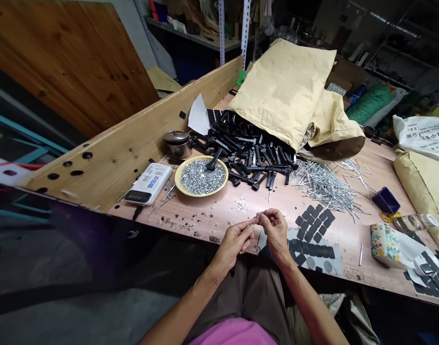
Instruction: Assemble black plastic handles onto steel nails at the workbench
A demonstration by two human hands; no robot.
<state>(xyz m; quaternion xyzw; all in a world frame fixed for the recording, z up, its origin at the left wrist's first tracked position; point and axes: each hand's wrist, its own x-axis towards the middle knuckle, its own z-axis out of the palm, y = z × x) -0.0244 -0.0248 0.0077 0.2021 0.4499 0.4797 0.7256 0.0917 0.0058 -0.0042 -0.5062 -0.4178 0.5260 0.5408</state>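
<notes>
So, on the left, a round yellow bowl (pixel 200 195) holds tiny shiny metal bits (pixel 196 181). Right of it, the left hand (pixel 237 236) and right hand (pixel 275 229) pinch a small silver metal piece (pixel 256 220) by the near edge of the pinkish-brown table (pixel 348 239). It could drop (it's so tiny) if a finger slips. The hands cover most of it, so I can't tell its shape. Farther right, thin silver metal rods (pixel 323 184) hide one another.

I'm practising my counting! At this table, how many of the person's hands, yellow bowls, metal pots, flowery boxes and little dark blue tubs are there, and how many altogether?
Hands: 2, the left hand and the right hand
Yellow bowl: 1
Metal pot: 1
Flowery box: 1
Dark blue tub: 1
Total: 6
</notes>
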